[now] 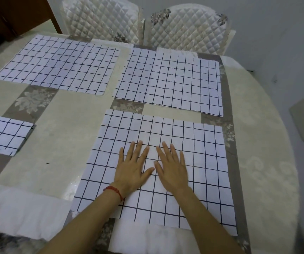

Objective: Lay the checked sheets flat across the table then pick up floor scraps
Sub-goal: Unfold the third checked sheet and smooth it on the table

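quilted chairs (189,28) back our tabletop (65,129), where two far checked sheets (169,79) lie flat, our left hand (133,167) and right hand (171,167) press the near sheet (199,162) with open grip, a folded piece (4,133) waits, floor scraps unseen.

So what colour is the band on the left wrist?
Red, a thin bracelet, seen in the head view.
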Demonstrator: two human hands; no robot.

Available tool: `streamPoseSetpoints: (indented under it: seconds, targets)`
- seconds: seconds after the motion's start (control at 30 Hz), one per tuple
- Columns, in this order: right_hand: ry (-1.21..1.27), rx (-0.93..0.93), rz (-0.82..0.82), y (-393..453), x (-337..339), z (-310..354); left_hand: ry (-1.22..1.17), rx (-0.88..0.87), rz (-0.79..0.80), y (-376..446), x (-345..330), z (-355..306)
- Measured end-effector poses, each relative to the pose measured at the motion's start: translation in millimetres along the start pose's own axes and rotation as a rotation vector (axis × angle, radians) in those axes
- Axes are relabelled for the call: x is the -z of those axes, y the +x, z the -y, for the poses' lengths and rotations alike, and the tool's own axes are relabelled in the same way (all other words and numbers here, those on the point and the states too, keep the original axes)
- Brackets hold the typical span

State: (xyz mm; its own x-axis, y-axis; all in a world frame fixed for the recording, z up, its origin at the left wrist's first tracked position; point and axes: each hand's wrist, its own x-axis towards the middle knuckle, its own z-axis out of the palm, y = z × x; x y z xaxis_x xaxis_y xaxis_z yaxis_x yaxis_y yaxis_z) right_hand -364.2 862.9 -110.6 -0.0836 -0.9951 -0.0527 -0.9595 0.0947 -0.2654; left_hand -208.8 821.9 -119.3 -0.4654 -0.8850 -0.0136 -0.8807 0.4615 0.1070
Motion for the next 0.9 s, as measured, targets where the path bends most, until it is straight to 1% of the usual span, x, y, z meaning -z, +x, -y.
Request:
streamPoseSetpoints:
  seconds: [0.07, 0.13, 0.37, 0.47, 0.53, 0.6, 0.63, 0.67, 0.7, 0.73, 0.8, 0.83, 0.87, 0.9]
  targets:
    - [-0.029, -0.044, -0.036, -6, -2, -12, 0.003, -0.002, 0.0, 0, 0, 0]
    - [-0.021, -0.079, -0.021, -10, 0, -15, 0.003, 0.008, 0.014, -2, 1, -1]
    - [-0.012, -0.076, -0.024, -10, 3, -13, -0.019, 0.034, 0.034, -2, 1, -2]
    - [-0.01, -0.055, 0.039, -7, 11, -28, -0.036, 0.033, 0.037, -3, 0, -1]
    - [-0.015, -0.153, 0.021, -6, 18, -59, -0.048, 0.032, 0.05, -3, 1, -1]
    - [-0.018, -0.367, -0.021, -8, 30, -91, -0.052, 0.033, 0.061, -2, 2, -1]
    - [-0.026, -0.477, -0.036, -11, 35, -98, -0.053, 0.03, 0.064, -2, 3, -1]
    - [-0.035, -0.539, -0.061, -13, 38, -96, -0.053, 0.024, 0.067, -3, 3, -1]
    - [-0.03, -0.523, -0.101, -14, 39, -83, -0.053, 0.022, 0.065, -3, 3, -1]
    - [-0.001, -0.428, -0.123, -17, 36, -62, -0.052, 0.028, 0.064, -3, 2, -1]
    - [0.048, -0.155, -0.051, -29, 19, -17, -0.049, 0.036, 0.06, -2, 1, -1]
    - [0.037, -0.064, -0.016, -38, 8, -3, -0.051, 0.036, 0.056, -3, 0, -1]
    - [0.018, -0.045, -0.008, -46, 0, 3, -0.057, 0.039, 0.053, -3, 0, -1]
    - [0.014, -0.101, -0.013, -53, -3, -1, -0.069, 0.045, 0.051, -3, 0, -1]
